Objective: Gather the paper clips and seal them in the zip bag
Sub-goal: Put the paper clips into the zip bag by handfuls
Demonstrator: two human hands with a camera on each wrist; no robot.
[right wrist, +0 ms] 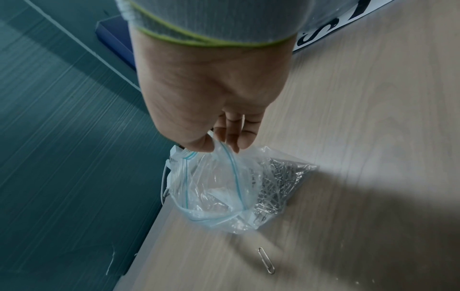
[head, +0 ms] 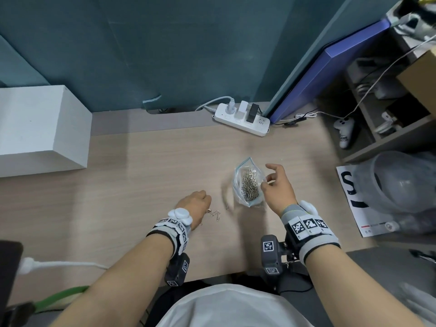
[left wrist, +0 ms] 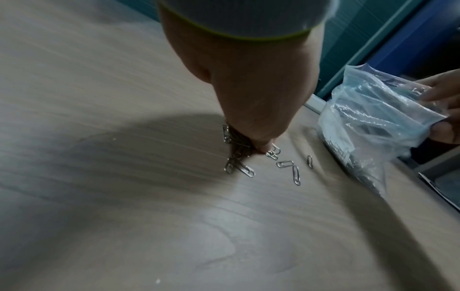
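A clear zip bag with a blue seal strip stands on the wooden desk, its mouth open and a heap of silver paper clips inside. My right hand pinches the bag's rim between thumb and fingers. My left hand is down on the desk left of the bag, fingers curled around a small bunch of clips. Several loose clips lie beside it. One single clip rests near the bag.
A white power strip with plugs sits at the desk's back edge. A white box stands at the left. Shelving, a printed sheet and a grey plastic-wrapped item crowd the right side. A white cable crosses the near left.
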